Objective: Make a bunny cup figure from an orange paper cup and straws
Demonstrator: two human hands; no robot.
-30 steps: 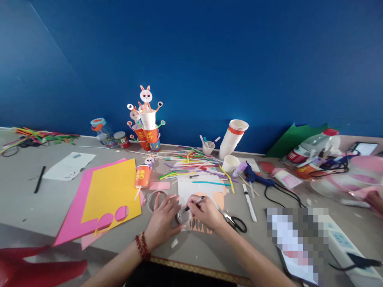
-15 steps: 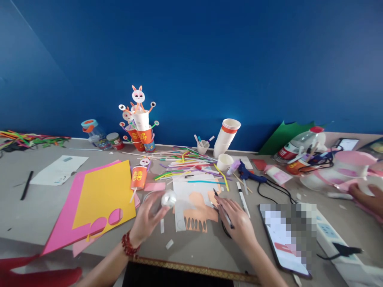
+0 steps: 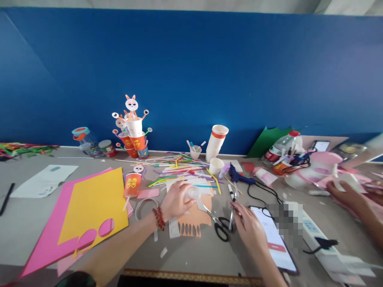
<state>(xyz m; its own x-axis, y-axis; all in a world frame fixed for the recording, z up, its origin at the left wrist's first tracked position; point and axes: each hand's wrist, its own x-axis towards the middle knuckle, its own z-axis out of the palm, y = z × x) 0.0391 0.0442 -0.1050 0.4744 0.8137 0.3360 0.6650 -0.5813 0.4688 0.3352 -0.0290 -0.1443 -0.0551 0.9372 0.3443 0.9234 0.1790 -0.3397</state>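
My left hand point(image 3: 177, 200), with a red bead bracelet at the wrist, holds a small clear round object point(image 3: 194, 193) between thumb and fingers, above the peach paper point(image 3: 194, 215). That paper has a row of cut slits along its near edge. My right hand point(image 3: 247, 223) grips a pen point(image 3: 232, 213), tip pointing away. Between my hands, black-handled scissors point(image 3: 220, 229) lie with their blades toward the peach paper. To the left stands an orange cup with a rabbit face point(image 3: 132, 184), beside yellow paper point(image 3: 92, 203) with round cut-outs.
Behind are coloured straws point(image 3: 182, 169), stacked cups point(image 3: 215, 143) and rabbit cups point(image 3: 133, 127). A blue glue gun point(image 3: 239, 176), phone point(image 3: 277, 243) and power strip point(image 3: 311, 227) lie right. Another person's hand point(image 3: 347, 197) holds something white at far right.
My left hand has moved right with the clear object, over the peach paper. My right hand and pen have shifted slightly right, and the scissors now show fully. The view has tilted up.
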